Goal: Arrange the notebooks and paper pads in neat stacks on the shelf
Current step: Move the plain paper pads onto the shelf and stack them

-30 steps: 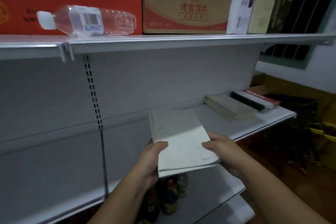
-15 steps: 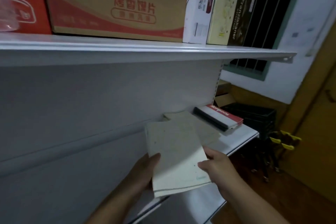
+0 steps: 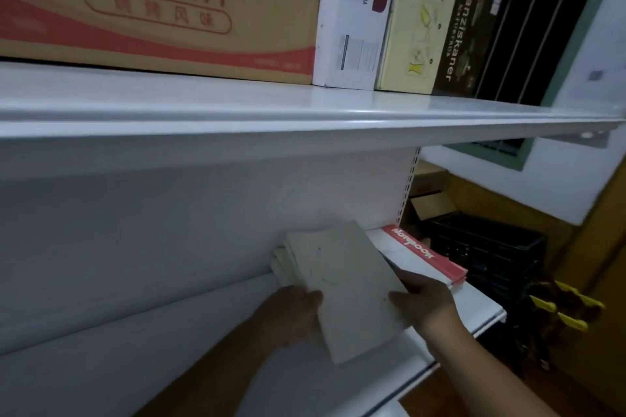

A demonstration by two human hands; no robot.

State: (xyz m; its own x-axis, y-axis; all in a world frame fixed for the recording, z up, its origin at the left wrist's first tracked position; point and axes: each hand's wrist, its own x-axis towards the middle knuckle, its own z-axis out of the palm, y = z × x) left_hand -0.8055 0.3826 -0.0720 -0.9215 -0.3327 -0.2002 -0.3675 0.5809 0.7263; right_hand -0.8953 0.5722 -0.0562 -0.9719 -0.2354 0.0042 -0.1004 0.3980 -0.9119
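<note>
I see left hand (image 3: 291, 311), right hand (image 3: 423, 301) pinch pad (image 3: 345, 284) by side edges over stack (image 3: 279, 261) at 10 o'clock, maybe touching. I'd square corners, stay off red notebook (image 3: 423, 256) at 2 o'clock, lower flat.

Both arms come up from the bottom edge, bare, no sleeves, reaching fwd and converging. L forearm (image 3: 216, 379) runs up from lower centre-left, wrist about straight. L hand (image 3: 288, 313) is seen back-up and grips the left long edge of a pale grey-white rectangular paper pad (image 3: 345, 284): thumb lies on top near the edge, other fingers go under, hidden. R forearm (image 3: 515, 379) comes in from the lower right, angled up-left, wrist slightly bent. R hand (image 3: 425, 298) holds the pad's right edge opposite the L, thumb on the top face, fingers curled round the side w/ tips out of sight. Hands roughly level, apart by the pad's width, palms facing inward.
</note>
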